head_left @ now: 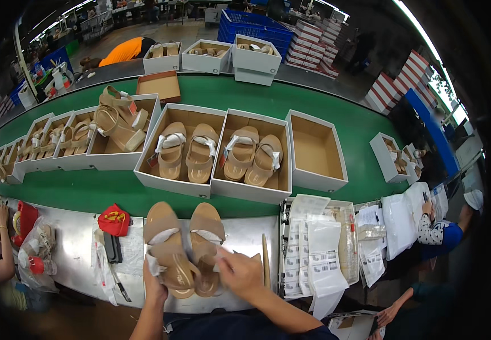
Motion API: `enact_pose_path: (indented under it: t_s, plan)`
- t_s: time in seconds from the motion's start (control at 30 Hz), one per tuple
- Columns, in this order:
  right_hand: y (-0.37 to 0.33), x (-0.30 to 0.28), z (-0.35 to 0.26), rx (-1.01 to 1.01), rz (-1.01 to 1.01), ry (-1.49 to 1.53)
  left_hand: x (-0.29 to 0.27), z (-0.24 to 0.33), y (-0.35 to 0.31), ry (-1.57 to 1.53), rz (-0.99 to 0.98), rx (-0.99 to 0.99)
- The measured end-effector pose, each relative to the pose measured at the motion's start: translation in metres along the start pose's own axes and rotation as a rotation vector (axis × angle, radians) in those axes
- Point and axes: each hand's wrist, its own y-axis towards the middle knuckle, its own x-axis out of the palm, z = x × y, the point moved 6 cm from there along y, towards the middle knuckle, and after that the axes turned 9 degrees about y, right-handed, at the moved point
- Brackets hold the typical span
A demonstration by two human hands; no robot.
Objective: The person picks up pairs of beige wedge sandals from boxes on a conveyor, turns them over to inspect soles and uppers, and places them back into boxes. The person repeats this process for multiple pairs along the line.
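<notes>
Two tan open-toed sandals lie side by side over the metal bench in front of me, toes pointing away. My left hand (155,286) is closed on the outer edge of the left sandal (169,249), near its heel. White tissue is wrapped at its straps. At the heel end of the right sandal (206,226), my right hand (241,275) has its fingers curled together, slightly blurred. Whether they pinch the strap, tissue or something small, I cannot make out. Beyond the pair stand two white boxes (200,190), each holding two sandals, and an open box without sandals (319,153).
More sandal boxes line the green conveyor (257,96) leftward. A tray of label sheets (325,238) is on my right, and a red cloth item (114,220) and pen (123,290) on my left. Co-workers' hands (392,311) are at both sides.
</notes>
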Motion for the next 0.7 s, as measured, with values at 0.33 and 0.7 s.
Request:
enact_pose_path:
  t_s: [0.33, 0.7]
  plan:
    - [-0.056, -0.068, 0.165, 0.589, -0.148, -0.569, -0.049, -0.017, 0.020, 0.228, -0.007, -0.023]
    - [-0.073, -0.077, 0.130, 0.470, -0.322, -0.508, -0.049, 0.106, 0.076, 0.805, 0.169, 0.568]
